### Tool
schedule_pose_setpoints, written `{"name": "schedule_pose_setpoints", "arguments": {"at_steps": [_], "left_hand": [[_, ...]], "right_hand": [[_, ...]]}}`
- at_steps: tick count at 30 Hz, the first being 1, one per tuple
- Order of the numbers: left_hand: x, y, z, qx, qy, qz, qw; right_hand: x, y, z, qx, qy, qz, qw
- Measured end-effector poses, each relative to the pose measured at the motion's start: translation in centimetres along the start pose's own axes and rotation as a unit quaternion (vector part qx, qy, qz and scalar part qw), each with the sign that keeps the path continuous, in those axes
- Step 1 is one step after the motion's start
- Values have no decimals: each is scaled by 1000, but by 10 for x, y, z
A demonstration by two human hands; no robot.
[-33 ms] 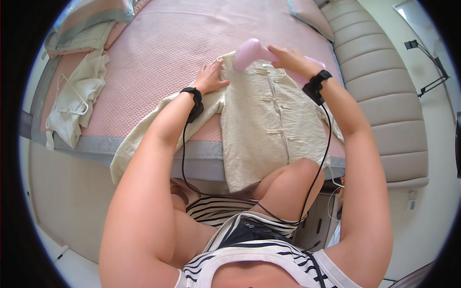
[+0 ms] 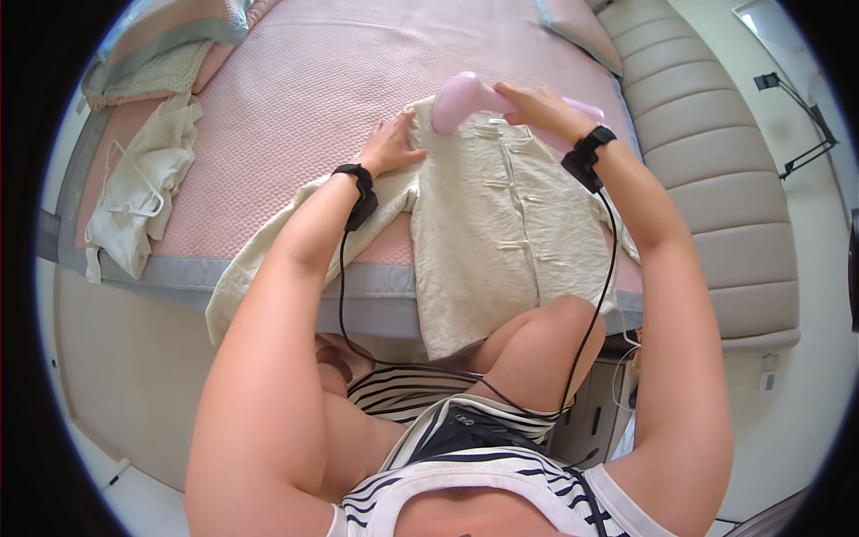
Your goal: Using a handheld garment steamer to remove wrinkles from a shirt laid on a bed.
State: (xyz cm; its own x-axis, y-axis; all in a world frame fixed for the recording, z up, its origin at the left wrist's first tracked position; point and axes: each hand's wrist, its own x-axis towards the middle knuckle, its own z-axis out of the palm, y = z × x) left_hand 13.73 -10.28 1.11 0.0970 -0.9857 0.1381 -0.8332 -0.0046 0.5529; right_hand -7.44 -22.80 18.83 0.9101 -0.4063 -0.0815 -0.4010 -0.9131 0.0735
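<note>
A cream jacket (image 2: 474, 224) with knotted loop fasteners down its front lies on the bed, its lower edge hanging over the side toward my knees. In my right hand (image 2: 540, 112) is a pink handheld garment steamer (image 2: 458, 101), fingers wrapped round its handle. Its rounded head is at the jacket's upper left shoulder; whether it presses on the cloth I cannot tell. My left hand (image 2: 392, 146) lies flat with fingers apart at the shoulder edge, just left of the steamer head. The left sleeve (image 2: 268, 242) spreads down past my forearm.
A white garment with a white hanger (image 2: 148, 201) lies at the bed's left. Pillows (image 2: 170, 45) sit at the far left, and a padded beige headboard (image 2: 698, 161) runs along the right. Black cables (image 2: 608, 268) hang from my wristbands; a white cord (image 2: 617, 385) hangs beside a drawer cabinet (image 2: 586, 416).
The steamer and my right hand have shifted very slightly left. My left hand and the jacket look the same.
</note>
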Motion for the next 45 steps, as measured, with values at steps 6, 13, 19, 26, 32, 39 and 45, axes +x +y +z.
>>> {"name": "schedule_pose_setpoints", "arguments": {"at_steps": [6,13,19,26,32,39,45], "left_hand": [[-4,-23,1,-41,143,-21,989],[5,-33,-19,-169,-23,-172,970],[4,-41,-13,-324,-44,-190,926],[4,-45,-11,-382,-56,-193,902],[5,-42,-9,-417,-91,-200,882],[9,-51,-3,-405,-83,-211,886],[13,-52,2,-413,-65,-215,883]], "right_hand": [[38,3,15,43,-109,92,989],[50,19,26,-85,-89,16,992],[49,26,2,-39,-64,-39,996],[72,26,27,-71,-80,-60,992],[79,16,53,-146,-70,17,987],[83,-24,57,-223,-26,116,967],[78,-24,62,-228,24,118,966]]}}
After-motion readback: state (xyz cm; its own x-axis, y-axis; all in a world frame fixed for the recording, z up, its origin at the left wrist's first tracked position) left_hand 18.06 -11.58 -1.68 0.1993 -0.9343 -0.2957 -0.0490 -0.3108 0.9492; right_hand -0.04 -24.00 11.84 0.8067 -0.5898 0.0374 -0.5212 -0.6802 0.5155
